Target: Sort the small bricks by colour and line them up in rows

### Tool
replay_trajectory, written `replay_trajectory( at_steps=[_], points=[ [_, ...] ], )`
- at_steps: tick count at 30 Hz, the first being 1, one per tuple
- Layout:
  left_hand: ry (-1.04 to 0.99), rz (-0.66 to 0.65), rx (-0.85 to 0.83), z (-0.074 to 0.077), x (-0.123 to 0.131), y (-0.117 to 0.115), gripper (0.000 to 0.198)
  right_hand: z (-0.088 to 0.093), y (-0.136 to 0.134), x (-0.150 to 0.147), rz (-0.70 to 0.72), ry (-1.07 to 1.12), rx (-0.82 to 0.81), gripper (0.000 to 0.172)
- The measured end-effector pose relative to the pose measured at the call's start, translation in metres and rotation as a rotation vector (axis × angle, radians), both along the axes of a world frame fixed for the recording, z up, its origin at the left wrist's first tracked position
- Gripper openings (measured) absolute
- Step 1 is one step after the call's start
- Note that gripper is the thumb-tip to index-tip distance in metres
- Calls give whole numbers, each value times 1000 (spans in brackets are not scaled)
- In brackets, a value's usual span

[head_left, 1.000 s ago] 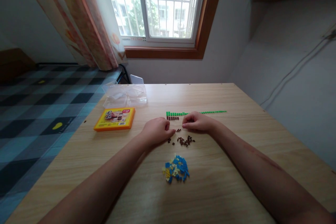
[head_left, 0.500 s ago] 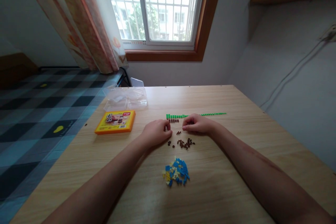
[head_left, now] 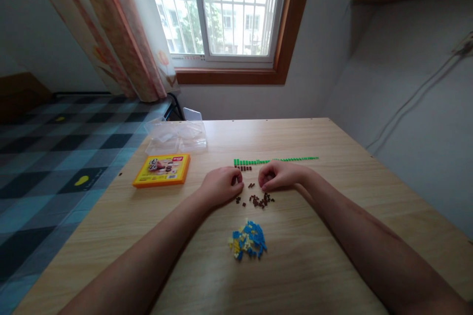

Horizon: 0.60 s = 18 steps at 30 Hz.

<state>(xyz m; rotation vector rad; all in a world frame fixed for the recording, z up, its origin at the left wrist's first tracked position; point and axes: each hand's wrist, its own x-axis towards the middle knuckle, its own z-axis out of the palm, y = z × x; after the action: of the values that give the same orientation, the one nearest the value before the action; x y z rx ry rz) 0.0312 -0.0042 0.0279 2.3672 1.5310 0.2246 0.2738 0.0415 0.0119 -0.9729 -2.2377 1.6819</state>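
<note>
My left hand point(head_left: 222, 185) rests on the table with its fingers curled to the thumb, beside a short row of brown toy bricks point(head_left: 244, 168). Whatever it may hold is hidden. Opposite, my right hand point(head_left: 281, 175) is closed in a pinch just above a loose pile of small brown bricks point(head_left: 260, 201); nothing can be made out in it. A few brown bricks point(head_left: 252, 185) lie between the hands. Behind them runs a long line of green bricks point(head_left: 251, 162), partly covered by my right hand. Nearer to me is a heap of blue and yellow bricks point(head_left: 248, 240).
A yellow-orange box point(head_left: 161, 170) with a printed picture lies left of my hands on the wooden table point(head_left: 310, 256). Clear plastic containers point(head_left: 176, 137) stand behind it. A bed with a checked cover point(head_left: 84, 133) adjoins the left, and a window is ahead.
My right hand has shifted slightly toward me, closer to the brown pile, and its fingers point more downward. My left hand has hardly moved.
</note>
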Motion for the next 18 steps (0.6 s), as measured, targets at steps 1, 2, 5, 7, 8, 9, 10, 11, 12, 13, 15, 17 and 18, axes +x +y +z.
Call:
replay_trajectory(
  at_steps=[1, 2, 5, 7, 8, 9, 10, 11, 12, 13, 15, 17, 18],
  points=[
    [-5, -7, 2, -1, 0, 0, 13, 0, 0, 0, 1, -3, 7, 15],
    [-10, -13, 4, -1, -1, 1, 13, 0, 0, -1, -1, -6, 13, 15],
    [-28, -31, 11, -2, -3, 2, 13, -1, -1, -1, -26, -12, 28, 13],
    [-42, -47, 14, -3, -4, 2, 13, -2, -2, -2, -40, -10, 37, 13],
    [-46, -55, 15, -3, -4, 2, 13, -3, -1, -2, -43, -7, 40, 14],
    [-48, -63, 16, -3, -4, 2, 13, -3, -1, -2, -44, -2, 45, 14],
    [-47, -66, 17, -3, -4, 1, 13, -4, -1, -2, -44, 1, 51, 15],
    [-44, -66, 17, -3, -4, 1, 13, -5, -1, -2, -45, 4, 60, 16],
    [-41, -64, 17, -3, -4, 2, 13, -6, -1, -2, -48, 5, 71, 16],
    [-39, -61, 16, -3, -3, 2, 13, -7, -1, -3, -55, 4, 87, 16],
    [-39, -50, 15, -3, -3, 2, 13, -8, -2, -4, -77, -1, 134, 15],
    [-41, -37, 17, -4, -2, 3, 13, -9, -4, -5, -103, -6, 194, 13],
    [-44, -31, 20, -5, -3, 4, 13, -9, -5, -6, -113, -8, 222, 12]
  ],
)
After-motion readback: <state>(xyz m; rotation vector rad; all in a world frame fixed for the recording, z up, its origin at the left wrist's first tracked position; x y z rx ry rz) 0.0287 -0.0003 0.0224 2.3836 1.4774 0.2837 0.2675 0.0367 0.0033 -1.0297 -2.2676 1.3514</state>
